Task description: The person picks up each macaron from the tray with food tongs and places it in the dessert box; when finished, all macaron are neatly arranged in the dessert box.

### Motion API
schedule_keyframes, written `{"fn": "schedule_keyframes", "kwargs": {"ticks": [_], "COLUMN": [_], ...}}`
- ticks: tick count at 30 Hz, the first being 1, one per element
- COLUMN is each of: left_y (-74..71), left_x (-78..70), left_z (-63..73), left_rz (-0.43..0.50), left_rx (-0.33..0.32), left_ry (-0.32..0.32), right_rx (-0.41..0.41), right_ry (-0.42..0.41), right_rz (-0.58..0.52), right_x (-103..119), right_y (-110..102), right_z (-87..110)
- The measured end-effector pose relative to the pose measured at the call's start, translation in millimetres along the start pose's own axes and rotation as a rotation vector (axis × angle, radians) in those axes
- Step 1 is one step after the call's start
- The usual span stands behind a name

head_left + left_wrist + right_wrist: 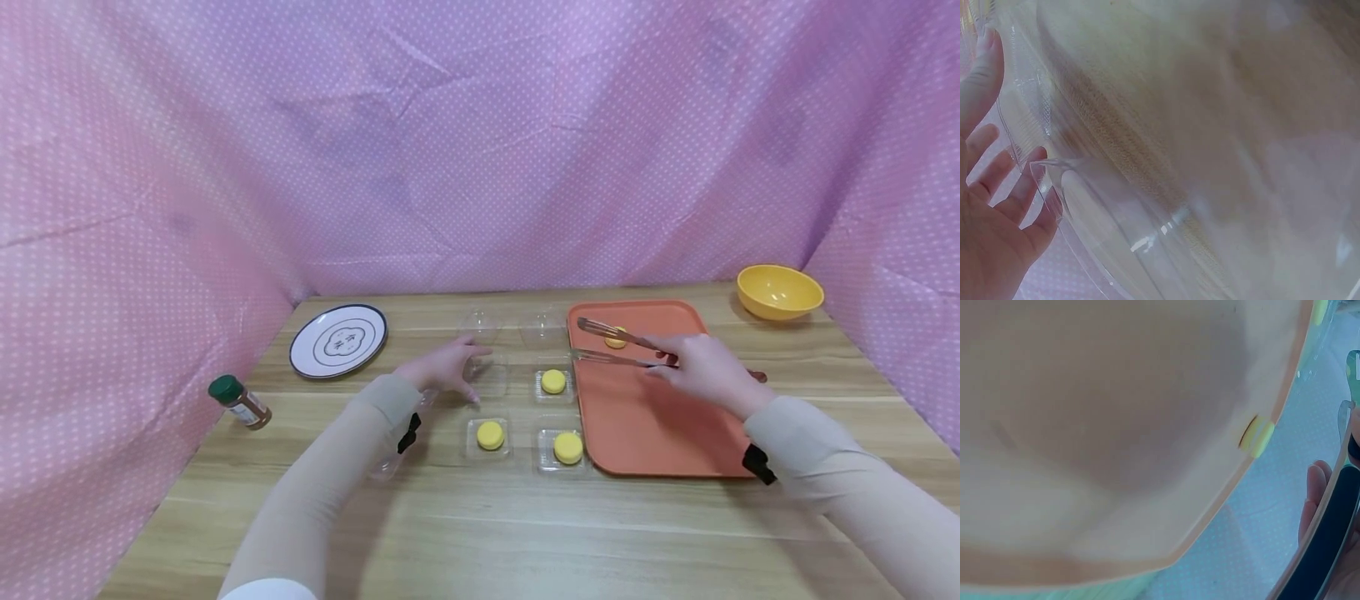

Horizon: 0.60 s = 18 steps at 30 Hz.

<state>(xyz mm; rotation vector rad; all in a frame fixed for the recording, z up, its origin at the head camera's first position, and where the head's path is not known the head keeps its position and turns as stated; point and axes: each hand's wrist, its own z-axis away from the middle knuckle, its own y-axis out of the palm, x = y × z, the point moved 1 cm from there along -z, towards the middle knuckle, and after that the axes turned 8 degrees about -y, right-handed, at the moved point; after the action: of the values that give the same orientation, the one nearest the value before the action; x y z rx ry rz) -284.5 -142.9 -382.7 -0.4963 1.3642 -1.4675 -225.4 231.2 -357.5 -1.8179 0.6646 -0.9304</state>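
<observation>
My left hand (446, 367) reaches over a clear plastic box (492, 380), thumb and fingers spread apart. In the left wrist view its fingers (1019, 194) are beside the edge of clear plastic (1135, 231); whether they touch it I cannot tell. My right hand (708, 371) holds tongs (600, 328) with their two arms parted, over the orange tray (637, 437). Near the tongs' tips, a yellow macaron (617, 340) lies on the tray. Yellow macarons (553, 382) sit in three other clear boxes, including the front left one (491, 436) and the front right one (567, 448).
At the back left lies a white plate (306, 354) with a dark rim. A green-capped jar (247, 408) leans in view at the left. A yellow bowl (780, 293) stands at the back right. More clear plastic shows under my left forearm.
</observation>
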Motion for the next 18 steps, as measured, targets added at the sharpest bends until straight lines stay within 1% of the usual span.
{"fn": "schedule_keyframes", "kwargs": {"ticks": [8,14,18], "left_y": [1.0,2.4,2.7], "left_x": [0.4,-0.3,-0.6], "left_z": [0.2,-0.9,-1.0], "left_rz": [0.018,0.011,0.017], "left_rx": [-0.006,-0.003,-0.004], "left_ry": [0.003,-0.01,-0.014], "right_rx": [-0.014,0.018,0.05], "right_ry": [0.062,0.115,0.124], "right_rz": [0.024,0.032,0.031], "right_x": [-18.0,-33.2,-43.7], "right_y": [-4.8,-5.2,-3.5], "right_z": [0.0,-1.5,-3.9]}}
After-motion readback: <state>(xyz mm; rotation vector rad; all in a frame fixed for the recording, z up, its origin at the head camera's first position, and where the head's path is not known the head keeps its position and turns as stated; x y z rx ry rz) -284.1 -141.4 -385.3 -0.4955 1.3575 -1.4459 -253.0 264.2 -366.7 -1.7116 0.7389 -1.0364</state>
